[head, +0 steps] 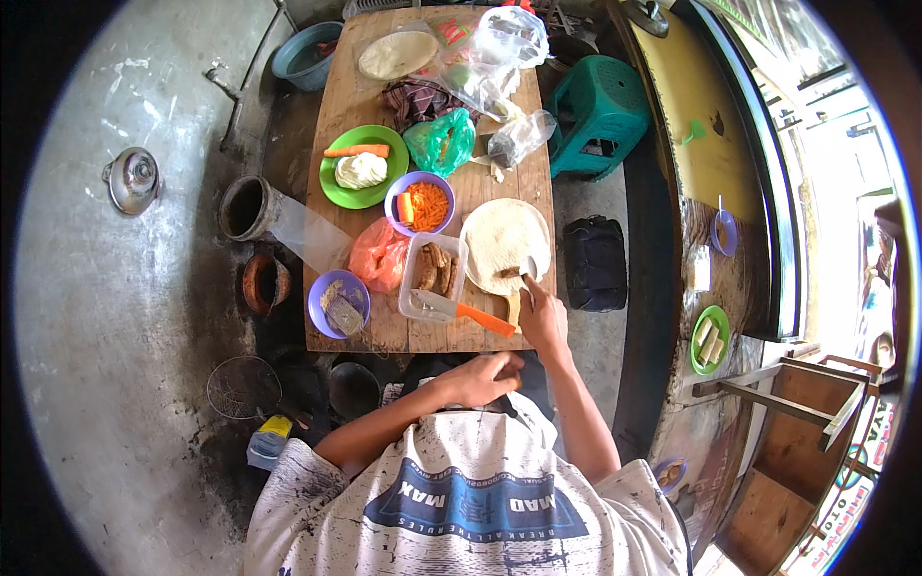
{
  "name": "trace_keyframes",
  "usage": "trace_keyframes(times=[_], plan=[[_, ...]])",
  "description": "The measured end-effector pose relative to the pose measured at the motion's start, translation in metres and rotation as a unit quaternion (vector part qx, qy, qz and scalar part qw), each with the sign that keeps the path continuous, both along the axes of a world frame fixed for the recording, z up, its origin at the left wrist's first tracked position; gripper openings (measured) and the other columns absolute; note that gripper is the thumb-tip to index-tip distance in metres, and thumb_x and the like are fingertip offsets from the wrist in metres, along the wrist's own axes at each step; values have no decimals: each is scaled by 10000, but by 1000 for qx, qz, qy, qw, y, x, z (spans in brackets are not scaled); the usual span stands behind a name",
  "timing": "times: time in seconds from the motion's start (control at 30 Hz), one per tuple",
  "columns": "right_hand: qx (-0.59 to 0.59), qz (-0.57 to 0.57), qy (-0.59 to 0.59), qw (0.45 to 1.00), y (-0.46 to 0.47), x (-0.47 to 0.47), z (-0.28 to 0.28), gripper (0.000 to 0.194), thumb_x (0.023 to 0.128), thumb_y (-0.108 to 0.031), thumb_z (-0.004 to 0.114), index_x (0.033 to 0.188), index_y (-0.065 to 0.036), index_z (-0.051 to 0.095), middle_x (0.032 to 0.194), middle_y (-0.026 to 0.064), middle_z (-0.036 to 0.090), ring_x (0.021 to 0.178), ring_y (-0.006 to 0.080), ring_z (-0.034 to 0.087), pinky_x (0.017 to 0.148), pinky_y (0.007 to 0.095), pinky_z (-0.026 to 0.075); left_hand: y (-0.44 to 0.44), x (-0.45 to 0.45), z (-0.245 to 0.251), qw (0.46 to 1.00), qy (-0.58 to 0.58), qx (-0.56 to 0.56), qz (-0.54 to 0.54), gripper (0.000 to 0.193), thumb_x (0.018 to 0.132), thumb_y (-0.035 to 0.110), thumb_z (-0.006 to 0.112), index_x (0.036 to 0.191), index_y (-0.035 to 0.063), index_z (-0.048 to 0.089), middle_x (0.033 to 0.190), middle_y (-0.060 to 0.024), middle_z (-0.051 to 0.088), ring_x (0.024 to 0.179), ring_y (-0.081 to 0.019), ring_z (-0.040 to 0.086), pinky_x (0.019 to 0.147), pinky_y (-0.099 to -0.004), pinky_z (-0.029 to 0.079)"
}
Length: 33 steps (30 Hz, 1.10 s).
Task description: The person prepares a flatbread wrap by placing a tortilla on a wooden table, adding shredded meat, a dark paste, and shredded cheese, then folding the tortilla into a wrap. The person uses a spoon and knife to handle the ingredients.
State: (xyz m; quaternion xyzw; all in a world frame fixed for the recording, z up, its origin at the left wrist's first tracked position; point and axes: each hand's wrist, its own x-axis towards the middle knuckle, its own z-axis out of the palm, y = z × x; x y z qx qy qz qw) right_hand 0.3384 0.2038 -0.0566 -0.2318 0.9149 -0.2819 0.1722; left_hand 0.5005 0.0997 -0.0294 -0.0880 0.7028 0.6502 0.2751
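My right hand (pixel 544 318) grips a metal spoon (pixel 529 268), whose bowl rests over a stack of round pale wrappers (pixel 504 234). A small patch of brown filling (pixel 510 273) lies on the top wrapper beside the spoon. My left hand (pixel 481 379) hangs in front of my body just off the table's near edge, fingers curled and palm hidden. Left of the wrappers stands a clear plastic container (pixel 461 248) with brown, elongated food pieces (pixel 428 270) in it. An orange-handled knife (pixel 484 319) lies across its near rim.
The wooden table (pixel 432 335) also bears a purple bowl of cut carrot (pixel 430 205), a green plate (pixel 338 194), a red plastic bag (pixel 379 254) and a purple bowl with a grater (pixel 344 317). A green plastic stool (pixel 609 108) stands right, a counter (pixel 709 281) beyond.
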Motion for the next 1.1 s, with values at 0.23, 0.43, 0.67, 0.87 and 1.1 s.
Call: trace_keyframes(times=[0.23, 0.43, 0.67, 0.87, 1.1], plan=[[84, 127, 0, 988, 8, -12, -57, 522, 951, -96, 528, 1468, -102, 594, 792, 292, 707, 739, 448, 727, 661, 554, 564, 32, -1, -110, 989, 0, -93, 113, 303, 1027, 256, 610, 1222, 25, 616, 999, -157, 713, 950, -311, 705, 835, -403, 536], [78, 142, -4, 987, 9, -12, -65, 544, 926, -93, 536, 1465, -32, 576, 771, 308, 696, 721, 441, 728, 646, 541, 568, 38, -26, -162, 964, -7, -55, 259, 252, 996, 260, 650, 1076, 21, 638, 955, -180, 728, 971, -359, 710, 862, -451, 537], [47, 160, -39, 985, 10, -19, -63, 559, 917, -81, 576, 1469, -3, 559, 805, 302, 714, 717, 453, 727, 660, 550, 565, 32, -62, -177, 871, -56, 103, 477, 313, 1051, 333, 655, 951, 37, 677, 799, -79, 711, 730, -191, 683, 672, -358, 542], [58, 179, -47, 981, 13, -18, -62, 524, 924, -89, 599, 1438, 10, 572, 833, 318, 712, 787, 460, 736, 705, 549, 572, 29, -80, -188, 838, -95, 119, 524, 382, 1026, 332, 701, 798, 34, 633, 668, -49, 659, 621, -163, 652, 599, -363, 546], [64, 224, -85, 969, 18, -31, -40, 449, 972, -131, 561, 1410, -48, 610, 894, 346, 703, 869, 494, 721, 765, 587, 561, 50, -88, -209, 733, 6, 169, 659, 279, 987, 244, 739, 902, 54, 552, 725, -22, 605, 586, -130, 620, 520, -288, 535]])
